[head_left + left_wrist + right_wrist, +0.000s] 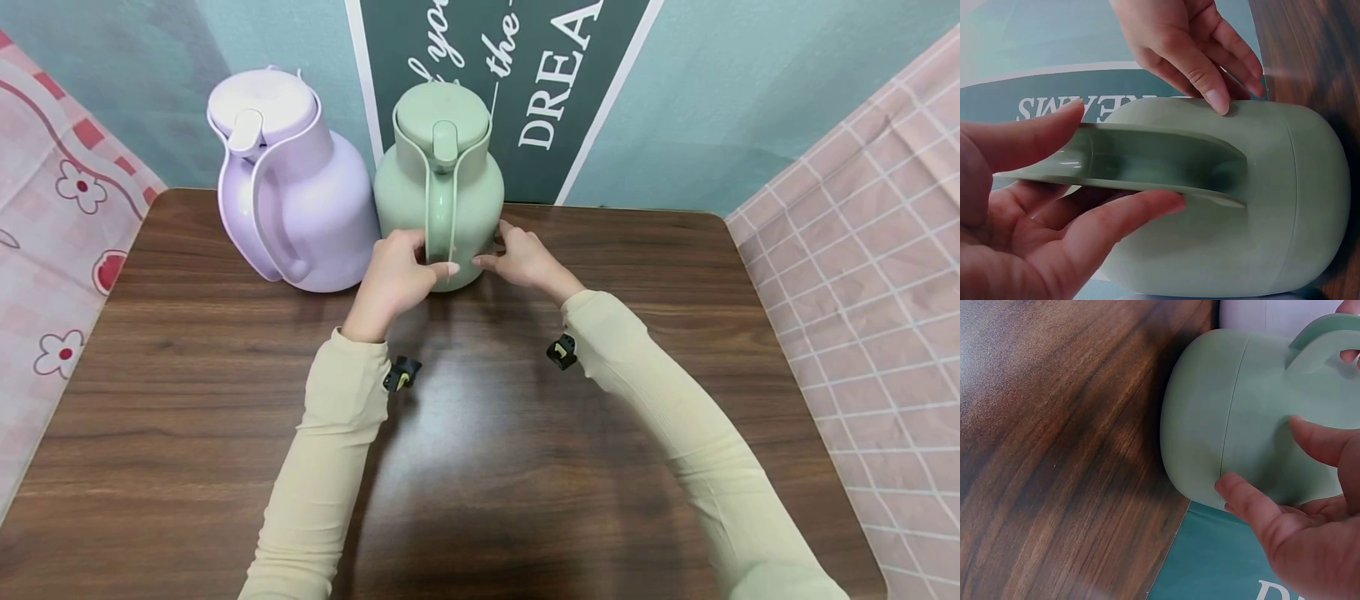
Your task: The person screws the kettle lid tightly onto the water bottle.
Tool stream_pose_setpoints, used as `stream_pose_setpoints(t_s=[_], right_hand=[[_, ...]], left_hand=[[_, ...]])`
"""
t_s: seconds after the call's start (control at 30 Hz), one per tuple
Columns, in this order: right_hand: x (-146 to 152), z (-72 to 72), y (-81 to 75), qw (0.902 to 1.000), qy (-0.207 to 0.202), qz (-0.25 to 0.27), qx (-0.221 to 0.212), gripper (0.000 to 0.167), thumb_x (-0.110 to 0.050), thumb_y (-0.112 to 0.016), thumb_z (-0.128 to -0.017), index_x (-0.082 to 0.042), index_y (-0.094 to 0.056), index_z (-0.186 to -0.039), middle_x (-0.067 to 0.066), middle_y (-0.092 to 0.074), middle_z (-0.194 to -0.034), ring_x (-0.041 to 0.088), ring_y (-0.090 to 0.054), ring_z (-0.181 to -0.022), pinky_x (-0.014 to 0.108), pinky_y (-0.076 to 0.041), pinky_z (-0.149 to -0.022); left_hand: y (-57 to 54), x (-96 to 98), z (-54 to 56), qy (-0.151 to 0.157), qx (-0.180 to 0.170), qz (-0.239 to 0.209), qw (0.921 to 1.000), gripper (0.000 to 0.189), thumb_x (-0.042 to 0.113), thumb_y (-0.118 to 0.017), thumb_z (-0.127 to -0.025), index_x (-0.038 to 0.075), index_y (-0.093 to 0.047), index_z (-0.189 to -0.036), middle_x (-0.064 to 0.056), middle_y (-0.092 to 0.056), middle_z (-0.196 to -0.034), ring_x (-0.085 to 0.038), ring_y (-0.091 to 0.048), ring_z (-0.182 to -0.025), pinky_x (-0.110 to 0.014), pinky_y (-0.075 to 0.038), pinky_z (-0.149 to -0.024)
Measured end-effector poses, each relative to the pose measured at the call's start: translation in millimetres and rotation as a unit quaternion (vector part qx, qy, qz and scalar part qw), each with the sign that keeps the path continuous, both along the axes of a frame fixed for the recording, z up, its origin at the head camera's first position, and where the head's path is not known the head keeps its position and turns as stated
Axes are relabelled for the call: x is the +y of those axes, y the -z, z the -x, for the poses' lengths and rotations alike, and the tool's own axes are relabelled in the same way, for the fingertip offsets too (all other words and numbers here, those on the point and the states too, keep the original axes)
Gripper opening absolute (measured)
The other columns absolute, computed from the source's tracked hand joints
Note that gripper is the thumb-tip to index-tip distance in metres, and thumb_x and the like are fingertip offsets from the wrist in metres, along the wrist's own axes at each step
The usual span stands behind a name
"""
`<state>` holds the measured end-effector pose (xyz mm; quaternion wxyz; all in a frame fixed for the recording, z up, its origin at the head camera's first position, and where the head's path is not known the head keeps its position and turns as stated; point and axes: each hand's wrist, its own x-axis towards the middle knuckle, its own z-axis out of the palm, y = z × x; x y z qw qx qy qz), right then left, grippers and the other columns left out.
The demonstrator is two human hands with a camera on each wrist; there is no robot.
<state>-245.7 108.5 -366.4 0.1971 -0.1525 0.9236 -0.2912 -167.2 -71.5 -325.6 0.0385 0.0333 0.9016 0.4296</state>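
Observation:
A pale green thermos jug stands upright at the back of the table, its handle facing me. My left hand grips the lower part of that handle; in the left wrist view its thumb and fingers lie on both sides of the handle. At the jug's right side, my right hand touches the body with fairly straight fingers, thumb and fingertips spread against the green wall. A lilac thermos jug stands close beside the green one on the left, its handle also turned to the front.
The brown wooden table ends at a blue-green backdrop with a dark lettered panel behind the green jug. Patterned cloth hangs at the left, and pink checked cloth at the right.

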Motion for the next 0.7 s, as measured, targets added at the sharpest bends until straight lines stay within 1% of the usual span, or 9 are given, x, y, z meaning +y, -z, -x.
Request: stream_pose_setpoints(t_s=[0.23, 0.33, 0.43, 0.5, 0.6, 0.67, 0.7], right_hand=[[2.8, -3.7, -0.8, 1.0, -0.006, 0.002, 0.001, 0.064, -0.032, -0.061, -0.087, -0.001, -0.033, -0.136, 0.015, -0.049, -0.128, 0.028, -0.044, -0.119, 0.039, -0.039, -0.093], [5.7, -5.5, 0.6, 0.9999, -0.012, 0.004, 0.001, 0.064, -0.031, -0.06, -0.088, -0.001, -0.033, -0.137, 0.017, -0.047, -0.129, 0.029, -0.044, -0.12, 0.04, -0.038, -0.093], [9.1, -9.0, 1.5, 0.9998, -0.017, 0.006, 0.001, 0.063, -0.031, -0.057, -0.089, 0.001, -0.032, -0.138, 0.019, -0.046, -0.131, 0.03, -0.044, -0.119, 0.04, -0.038, -0.094], [11.3, -12.5, 1.8, 0.9998, -0.018, 0.009, 0.003, 0.062, -0.031, -0.055, -0.091, 0.002, -0.032, -0.138, 0.02, -0.046, -0.131, 0.029, -0.046, -0.118, 0.04, -0.038, -0.094], [15.6, -18.5, 2.3, 0.9998, -0.012, 0.01, 0.011, 0.059, -0.031, -0.052, -0.092, 0.003, -0.033, -0.137, 0.02, -0.046, -0.131, 0.029, -0.046, -0.119, 0.039, -0.037, -0.095], [19.6, -23.4, 3.4, 0.9997, -0.006, 0.008, 0.02, 0.058, -0.032, -0.05, -0.093, 0.001, -0.034, -0.137, 0.019, -0.044, -0.133, 0.028, -0.042, -0.122, 0.039, -0.034, -0.098], [22.0, -26.1, 4.5, 0.9996, -0.003, 0.007, 0.027, 0.057, -0.033, -0.049, -0.094, 0.001, -0.034, -0.137, 0.018, -0.042, -0.135, 0.028, -0.04, -0.124, 0.039, -0.032, -0.099]], left_hand=[[1.2, -0.3, -1.1, 0.001, -0.001, 0.0, 1.0, 0.017, 0.017, -0.068, -0.081, 0.005, -0.065, -0.092, -0.009, -0.063, -0.086, -0.025, -0.056, -0.086, -0.036, -0.041, -0.075], [1.8, 0.0, -2.1, -0.002, -0.003, 0.0, 1.0, 0.016, 0.018, -0.067, -0.082, 0.004, -0.064, -0.091, -0.009, -0.062, -0.084, -0.025, -0.055, -0.083, -0.036, -0.041, -0.073], [2.4, 0.5, -4.1, -0.005, 0.002, 0.003, 1.0, 0.017, 0.02, -0.066, -0.083, 0.005, -0.062, -0.09, -0.01, -0.06, -0.082, -0.026, -0.053, -0.08, -0.036, -0.04, -0.072], [3.0, 0.5, -6.0, -0.005, 0.008, 0.007, 0.9999, 0.019, 0.021, -0.065, -0.084, 0.005, -0.062, -0.092, -0.01, -0.061, -0.086, -0.026, -0.054, -0.084, -0.036, -0.04, -0.075], [4.8, -0.5, -9.6, -0.004, 0.009, 0.015, 0.9998, 0.023, 0.025, -0.063, -0.085, 0.007, -0.061, -0.098, -0.01, -0.062, -0.097, -0.028, -0.055, -0.095, -0.038, -0.04, -0.082], [6.6, -1.7, -12.6, -0.002, 0.006, 0.017, 0.9998, 0.027, 0.027, -0.062, -0.086, 0.008, -0.061, -0.105, -0.009, -0.062, -0.107, -0.029, -0.052, -0.105, -0.039, -0.038, -0.088], [7.6, -2.3, -14.2, -0.002, 0.003, 0.016, 0.9999, 0.029, 0.028, -0.062, -0.086, 0.009, -0.06, -0.108, -0.008, -0.061, -0.109, -0.03, -0.051, -0.107, -0.04, -0.037, -0.09]])
